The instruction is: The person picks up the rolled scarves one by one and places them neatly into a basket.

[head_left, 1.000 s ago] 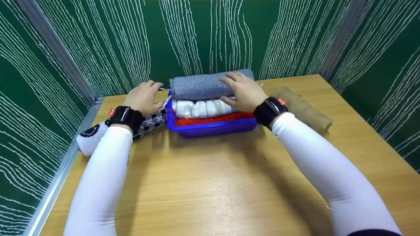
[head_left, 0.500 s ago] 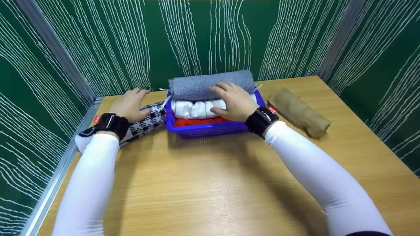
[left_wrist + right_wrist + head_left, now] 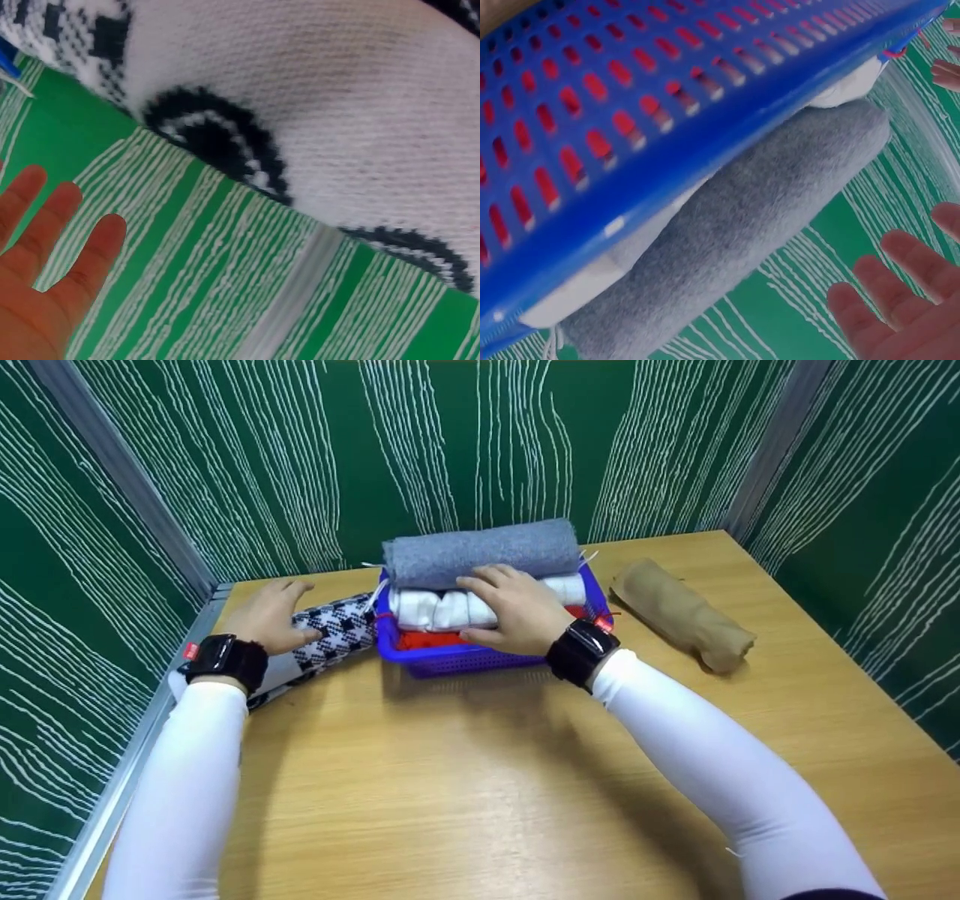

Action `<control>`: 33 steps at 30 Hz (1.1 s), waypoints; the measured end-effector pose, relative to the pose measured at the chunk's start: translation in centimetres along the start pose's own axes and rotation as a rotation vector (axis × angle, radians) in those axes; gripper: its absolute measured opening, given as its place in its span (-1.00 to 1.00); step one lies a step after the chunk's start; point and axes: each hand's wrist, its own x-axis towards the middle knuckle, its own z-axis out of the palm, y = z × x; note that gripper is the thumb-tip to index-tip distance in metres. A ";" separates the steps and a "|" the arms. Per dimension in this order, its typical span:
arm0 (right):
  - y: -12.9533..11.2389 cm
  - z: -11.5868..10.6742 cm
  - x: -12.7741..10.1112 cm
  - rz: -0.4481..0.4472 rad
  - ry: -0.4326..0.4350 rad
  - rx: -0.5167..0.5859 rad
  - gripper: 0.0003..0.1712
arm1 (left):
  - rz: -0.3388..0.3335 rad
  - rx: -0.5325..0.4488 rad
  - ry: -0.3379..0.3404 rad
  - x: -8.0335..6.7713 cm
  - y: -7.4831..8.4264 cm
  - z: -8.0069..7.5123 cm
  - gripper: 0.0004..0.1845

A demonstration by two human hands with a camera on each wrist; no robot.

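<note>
Head view: left hand drifting over checked roll left of basket, right hand crossing basket's front; both hanging wide, empty; grey roll lying along basket's back, apparently settled.

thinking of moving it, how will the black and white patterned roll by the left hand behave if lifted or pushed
The patterned roll shows a knitted texture, so it will probably be soft and sag if lifted by one end. Its long tube shape suggests it may roll when pushed sideways. The knit also seems unlikely to be slippery.
</note>
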 end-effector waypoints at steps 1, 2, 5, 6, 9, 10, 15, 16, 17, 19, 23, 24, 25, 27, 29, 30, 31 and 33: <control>-0.1 0.1 0.0 -0.004 -0.004 -0.001 -0.08 | -0.007 -0.007 -0.004 -0.1 -0.2 0.1 -0.06; -0.2 0.2 0.0 -0.009 -0.006 0.001 -0.07 | -0.011 -0.014 -0.009 -0.2 -0.4 0.1 -0.05; -0.6 0.6 -0.1 -0.024 -0.007 0.012 -0.06 | -0.022 -0.032 -0.015 -0.5 -1.0 0.1 0.00; -0.7 0.7 -0.2 -0.031 -0.007 0.016 -0.06 | -0.025 -0.036 -0.019 -0.6 -1.3 0.2 0.01; -1.1 1.1 -0.2 -0.052 -0.005 0.025 -0.05 | -0.034 -0.038 -0.033 -0.9 -2.0 0.3 0.06; -1.2 1.2 -0.2 -0.059 -0.005 0.025 -0.05 | -0.040 -0.038 -0.041 -1.1 -2.3 0.3 0.08; -1.7 1.6 -0.2 -0.079 -0.013 0.022 -0.05 | -0.074 -0.042 -0.065 -1.6 -3.9 0.6 0.17; -1.8 1.7 -0.2 -0.079 -0.017 0.021 -0.04 | -0.082 -0.044 -0.068 -1.7 -4.2 0.7 0.18; -1.9 1.7 -0.2 -0.078 -0.022 0.021 -0.04 | -0.089 -0.044 -0.070 -1.8 -4.5 0.8 0.20; -2.1 1.8 -0.2 -0.073 -0.033 0.022 -0.04 | -0.101 -0.047 -0.077 -2.0 -5.2 1.0 0.22; -2.6 2.1 -0.4 -0.065 -0.045 0.034 -0.04 | -0.130 -0.047 -0.095 -2.4 -6.4 1.5 0.26; -2.7 2.2 -0.4 -0.065 -0.044 0.035 -0.05 | -0.137 -0.049 -0.101 -2.4 -6.6 1.7 0.27; -2.8 2.3 -0.5 -0.063 -0.045 0.034 -0.05 | -0.143 -0.047 -0.107 -2.5 -6.7 1.8 0.27; -3.0 2.5 -0.6 -0.069 -0.041 0.033 -0.05 | -0.153 -0.048 -0.118 -2.7 -6.9 2.1 0.27; -3.2 2.6 -0.6 -0.077 -0.036 0.033 -0.05 | -0.163 -0.048 -0.126 -2.9 -7.1 2.4 0.27; -3.3 2.6 -0.6 -0.082 -0.036 0.033 -0.05 | -0.164 -0.047 -0.128 -2.9 -7.1 2.5 0.28; -3.4 2.6 -0.6 -0.087 -0.036 0.032 -0.05 | -0.164 -0.045 -0.128 -2.9 -7.2 2.6 0.29; -3.6 2.8 -0.6 -0.097 -0.033 0.029 -0.05 | -0.164 -0.047 -0.127 -3.0 -7.4 2.9 0.31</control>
